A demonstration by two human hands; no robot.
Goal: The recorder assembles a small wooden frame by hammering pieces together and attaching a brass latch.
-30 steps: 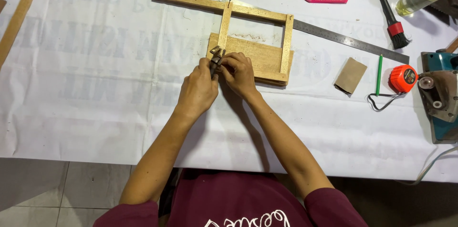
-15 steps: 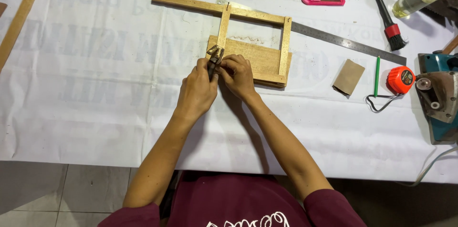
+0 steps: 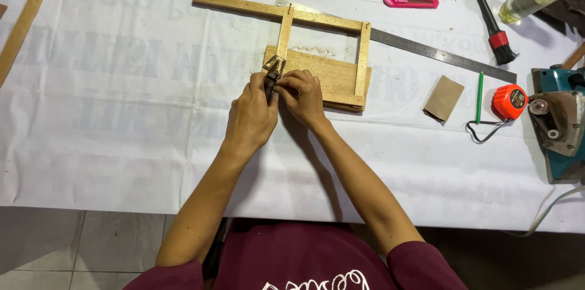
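Pliers (image 3: 272,70) with dark metal jaws are held in the left hand (image 3: 251,118), whose fingers are wrapped closed around the handles, at the near left corner of a small wooden frame (image 3: 323,52). The jaws of the pliers point away from the person and meet the lower end of the left upright slat of the frame. The right hand (image 3: 303,96) lies just beside the left one, touching it, with its fingers curled and pressed on the wooden board (image 3: 326,73) under the frame; I cannot tell if it pinches something small. The frame lies flat on a white sheet covering the table (image 3: 109,113). Behind it a long steel ruler (image 3: 439,54) lies at a slant. To the right are a brown piece of sandpaper (image 3: 443,98), a green pencil (image 3: 479,96) and an orange tape measure (image 3: 509,101).
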